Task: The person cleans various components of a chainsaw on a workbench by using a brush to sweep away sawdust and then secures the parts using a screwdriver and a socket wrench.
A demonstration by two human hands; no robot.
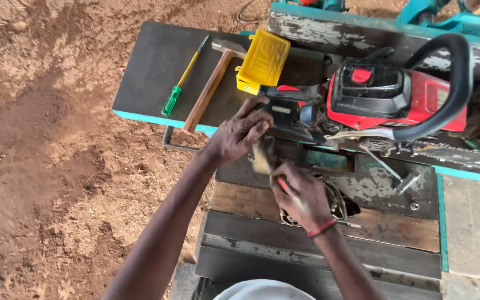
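A red and black chainsaw (395, 97) lies on a worn workbench (362, 228), its black handle arching over the top. My left hand (240, 133) grips the dark front part of the chainsaw (290, 114) near its left end. My right hand (301, 197) holds a small brush with pale bristles (262, 158) and an orange handle, its bristles blurred just below the left hand. A red band sits on my right wrist.
On the dark board (156, 66) lie a green-handled screwdriver (181, 80), a wooden-handled hammer (212, 83) and a yellow plastic case (263, 58). A metal T-wrench (395, 175) rests on the bench. Reddish dirt ground (45, 166) spreads to the left.
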